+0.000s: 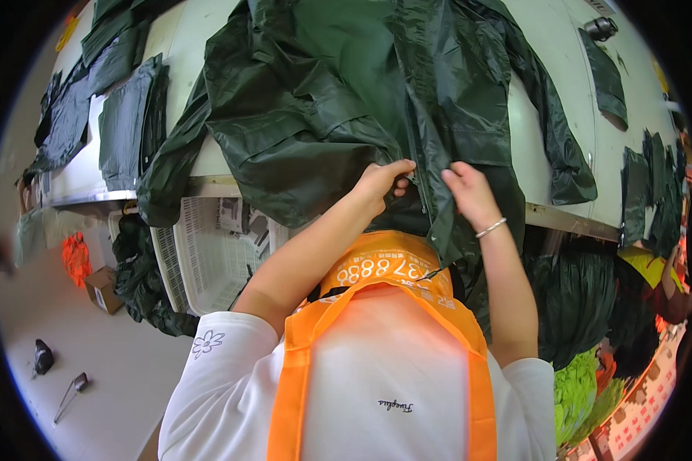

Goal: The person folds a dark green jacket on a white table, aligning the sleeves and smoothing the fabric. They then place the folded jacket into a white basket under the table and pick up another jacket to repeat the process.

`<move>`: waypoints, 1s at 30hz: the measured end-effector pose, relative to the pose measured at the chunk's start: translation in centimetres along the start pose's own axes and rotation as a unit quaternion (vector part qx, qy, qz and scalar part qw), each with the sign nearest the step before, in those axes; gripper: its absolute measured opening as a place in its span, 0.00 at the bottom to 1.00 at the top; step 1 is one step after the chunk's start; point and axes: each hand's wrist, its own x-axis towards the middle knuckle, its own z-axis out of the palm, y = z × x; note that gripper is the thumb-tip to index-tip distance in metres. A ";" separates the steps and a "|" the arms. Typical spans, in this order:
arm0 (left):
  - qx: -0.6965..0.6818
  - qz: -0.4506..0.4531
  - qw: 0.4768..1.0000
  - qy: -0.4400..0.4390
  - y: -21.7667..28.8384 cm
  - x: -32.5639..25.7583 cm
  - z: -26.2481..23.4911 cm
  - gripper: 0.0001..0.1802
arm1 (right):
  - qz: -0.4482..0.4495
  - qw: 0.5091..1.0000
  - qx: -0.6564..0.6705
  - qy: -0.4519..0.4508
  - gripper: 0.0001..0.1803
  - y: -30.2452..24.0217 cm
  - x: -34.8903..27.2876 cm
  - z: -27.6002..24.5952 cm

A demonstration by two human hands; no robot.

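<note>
A dark green raincoat-like jacket (pixel 292 107) lies spread over the table edge in front of me, its front open and both sleeves out to the sides. A zipper (pixel 414 134) runs down the inner edge of its right-hand front panel. My left hand (pixel 383 184) is closed, pinching the jacket's edge by the lower part of the zipper. Just to the right, my right hand (pixel 473 196) has its fingers closed on the front flap (pixel 438 200), which hangs down toward my orange apron (pixel 384 261). Folds of cloth partly hide what lies between the fingertips.
The white table (pixel 192 157) carries stacked dark green pieces (pixel 127 131) at left and more cloth (pixel 644 177) at right. A black round object (pixel 601 29) sits far right. Below stand a white plastic basket (pixel 207 253), dark green garments (pixel 580 296) and a cardboard box (pixel 104 290).
</note>
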 end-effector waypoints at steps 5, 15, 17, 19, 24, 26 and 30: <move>0.101 0.026 0.995 0.006 -1.0 1.2 1.1 0.09 | -0.190 0.849 -0.395 0.296 0.11 -0.2 -2.2 -0.3; 0.116 0.054 0.992 -0.016 -1.3 1.2 1.1 0.10 | -0.104 0.935 -0.263 0.214 0.07 -1.4 -2.4 5.9; 0.113 0.051 0.992 -0.010 -1.2 1.0 1.2 0.11 | -0.054 0.965 -0.166 0.197 0.06 -1.7 -2.4 5.5; 0.101 0.052 0.993 -0.023 -1.5 1.2 1.1 0.11 | -0.038 0.977 -0.049 0.205 0.06 -0.6 -1.8 5.4; 0.096 0.035 0.994 -0.047 -1.4 1.7 0.7 0.11 | 0.142 0.955 0.244 0.087 0.06 -0.9 -2.0 3.9; 0.097 0.039 0.993 -0.048 -1.4 2.0 0.5 0.11 | 0.175 0.928 0.318 0.080 0.07 -1.0 -2.6 4.2; 0.119 0.072 0.990 -0.021 -1.7 1.6 0.7 0.10 | 0.238 0.907 0.343 0.055 0.06 0.0 -3.5 4.7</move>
